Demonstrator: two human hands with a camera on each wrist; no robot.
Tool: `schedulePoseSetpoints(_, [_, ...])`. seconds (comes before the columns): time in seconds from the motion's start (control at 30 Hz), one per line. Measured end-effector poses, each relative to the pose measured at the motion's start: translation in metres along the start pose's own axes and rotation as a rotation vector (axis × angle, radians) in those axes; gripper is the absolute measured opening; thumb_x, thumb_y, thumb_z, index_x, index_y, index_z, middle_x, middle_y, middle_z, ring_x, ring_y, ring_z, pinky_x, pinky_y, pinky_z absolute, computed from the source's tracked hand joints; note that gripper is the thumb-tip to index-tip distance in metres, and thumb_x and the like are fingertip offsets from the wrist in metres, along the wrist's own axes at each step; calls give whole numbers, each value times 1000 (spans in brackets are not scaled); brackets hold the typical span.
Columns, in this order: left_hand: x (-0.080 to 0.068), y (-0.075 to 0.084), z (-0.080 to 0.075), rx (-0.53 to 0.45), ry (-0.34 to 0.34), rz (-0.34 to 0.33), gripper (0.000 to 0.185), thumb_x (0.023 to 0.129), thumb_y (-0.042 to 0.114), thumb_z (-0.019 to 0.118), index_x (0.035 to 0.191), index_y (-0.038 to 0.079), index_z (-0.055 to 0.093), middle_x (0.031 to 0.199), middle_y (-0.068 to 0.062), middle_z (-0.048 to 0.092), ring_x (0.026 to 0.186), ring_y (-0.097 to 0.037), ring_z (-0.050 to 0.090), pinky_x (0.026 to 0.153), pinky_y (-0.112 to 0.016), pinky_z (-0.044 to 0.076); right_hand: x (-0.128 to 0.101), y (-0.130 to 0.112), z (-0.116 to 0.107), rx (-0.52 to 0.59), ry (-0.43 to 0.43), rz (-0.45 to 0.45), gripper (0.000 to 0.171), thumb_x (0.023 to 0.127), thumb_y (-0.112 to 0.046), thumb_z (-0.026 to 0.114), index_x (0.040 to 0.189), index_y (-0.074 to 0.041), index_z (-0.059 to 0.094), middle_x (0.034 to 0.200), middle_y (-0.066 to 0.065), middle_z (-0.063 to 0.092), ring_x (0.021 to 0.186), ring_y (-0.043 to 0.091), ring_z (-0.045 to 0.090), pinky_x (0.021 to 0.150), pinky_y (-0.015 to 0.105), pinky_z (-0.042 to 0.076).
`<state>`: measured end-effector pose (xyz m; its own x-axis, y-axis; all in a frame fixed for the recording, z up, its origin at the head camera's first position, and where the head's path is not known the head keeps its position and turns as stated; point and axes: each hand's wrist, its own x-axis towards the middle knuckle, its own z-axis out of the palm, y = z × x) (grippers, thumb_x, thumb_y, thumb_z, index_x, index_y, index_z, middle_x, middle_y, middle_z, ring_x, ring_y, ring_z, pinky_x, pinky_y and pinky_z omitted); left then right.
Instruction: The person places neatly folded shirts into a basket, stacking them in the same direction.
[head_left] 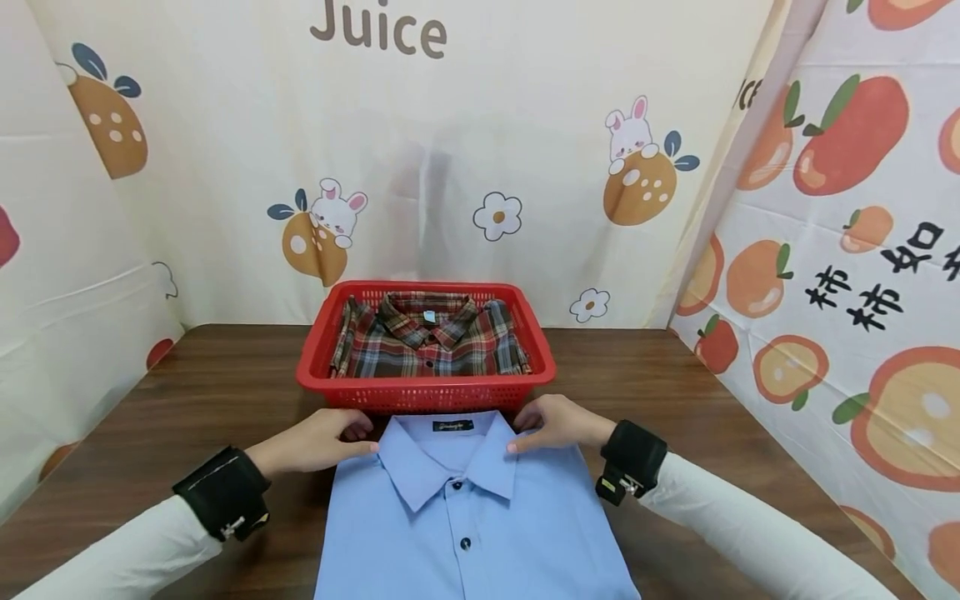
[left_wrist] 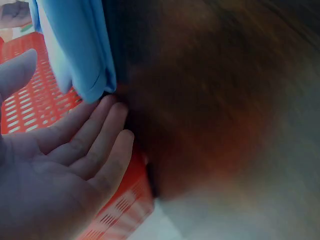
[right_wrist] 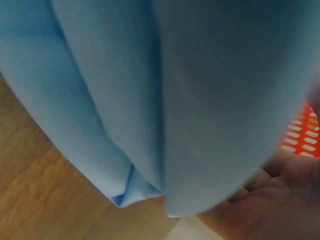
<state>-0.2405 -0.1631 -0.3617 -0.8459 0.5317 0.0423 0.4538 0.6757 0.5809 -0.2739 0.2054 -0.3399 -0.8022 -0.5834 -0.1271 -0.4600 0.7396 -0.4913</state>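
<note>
A folded light blue button-up shirt (head_left: 525, 517) lies at the front of the table, collar towards the red basket. My left hand (head_left: 318, 442) is at the shirt's left shoulder, thumb tip by the collar. The left wrist view shows that hand (left_wrist: 65, 155) with fingers extended, their tips at the lower edge of the blue cloth (left_wrist: 80, 45). At the opposite shoulder, my right hand (head_left: 562, 425) touches the collar edge with its thumb. In the right wrist view the blue cloth (right_wrist: 200, 100) partly hides the right hand's fingers (right_wrist: 270, 190).
Directly behind the shirt stands a red plastic basket (head_left: 427, 385) holding a folded plaid shirt (head_left: 390, 358). The brown wooden table (head_left: 240, 367) extends to both sides. Printed cloth curtains (head_left: 495, 125) close off the back and the sides.
</note>
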Motion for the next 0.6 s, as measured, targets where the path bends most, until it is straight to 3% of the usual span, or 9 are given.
schedulePoseSetpoints(0.17, [13,-1,5,-76,-28,-52,41,85,32,71,105,-3,64,87,-4,66,78,-12,57,67,-23,48,12,8,2,40,-44,-3,32,83,-33,74,97,-4,72,87,5,72,76,8,61,69,20,51])
schedulePoseSetpoints(0.33, [21,2,6,-92,-59,-104,40,83,33,74,101,-2,65,86,-4,65,76,-13,55,66,-26,46,19,10,4,49,-72,29,29,84,-33,73,92,-6,70,80,1,67,72,7,53,66,19,44])
schedulePoseSetpoints(0.47, [24,1,6,-83,-100,-125,30,84,35,72,80,6,63,70,2,55,67,-11,49,60,-23,38,22,12,5,43,-83,47,27,84,-32,73,89,-6,69,78,0,65,72,7,52,65,19,42])
schedulePoseSetpoints(0.6, [26,1,7,-88,-135,-132,38,85,38,70,62,15,50,58,6,38,58,-10,40,56,-23,28,22,12,6,58,-103,59,26,85,-31,72,82,-6,67,70,-3,59,67,7,51,62,19,39])
